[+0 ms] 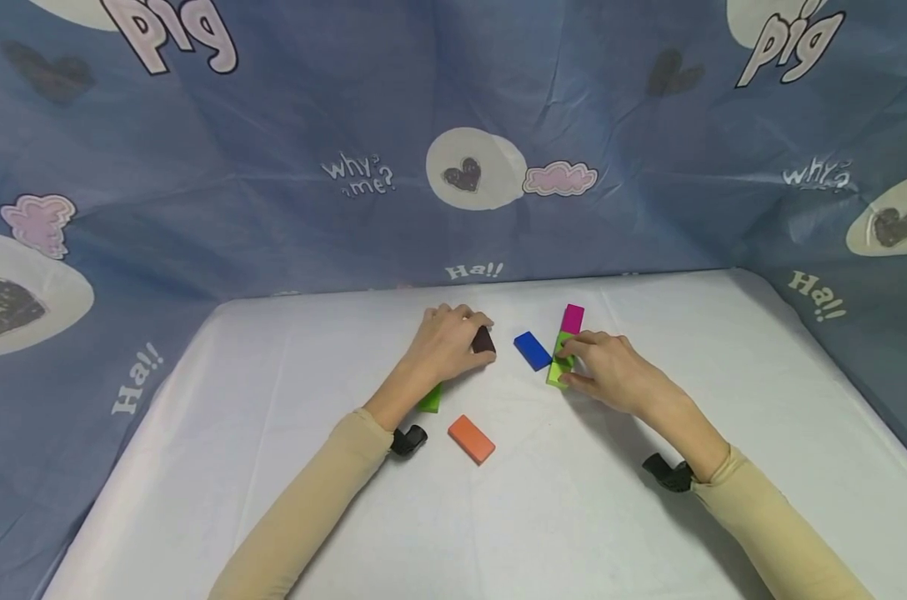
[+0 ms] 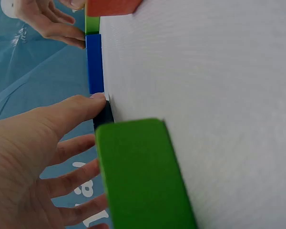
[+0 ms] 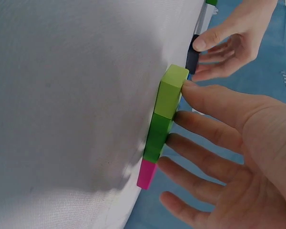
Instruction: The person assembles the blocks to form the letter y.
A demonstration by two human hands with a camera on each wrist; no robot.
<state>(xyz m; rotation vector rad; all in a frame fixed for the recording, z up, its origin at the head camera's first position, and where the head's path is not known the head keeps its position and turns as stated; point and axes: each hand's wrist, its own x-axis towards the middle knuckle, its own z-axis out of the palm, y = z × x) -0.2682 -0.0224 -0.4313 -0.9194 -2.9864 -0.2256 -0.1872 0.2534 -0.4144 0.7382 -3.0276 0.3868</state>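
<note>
My left hand point(image 1: 448, 343) pinches a black block point(image 1: 483, 341) at its ends, thumb on the near side and fingers on the far side. Three blocks stand end to end in a row: a magenta block point(image 1: 573, 318) farthest, a green block point(image 3: 157, 136) in the middle, a light green block point(image 3: 170, 95) nearest. Along the right side of this row my right hand point(image 1: 614, 371) rests, its thumb at the light green block and its relaxed fingers spread beside the green one. Between the hands lies a blue block point(image 1: 532, 351), angled, its near corner by the row.
An orange block point(image 1: 472, 439) lies flat nearer to me. Partly covered by my left forearm is another green block point(image 1: 430, 398). The white table point(image 1: 543, 517) ends at a blue printed cloth point(image 1: 333, 233) at the back and sides.
</note>
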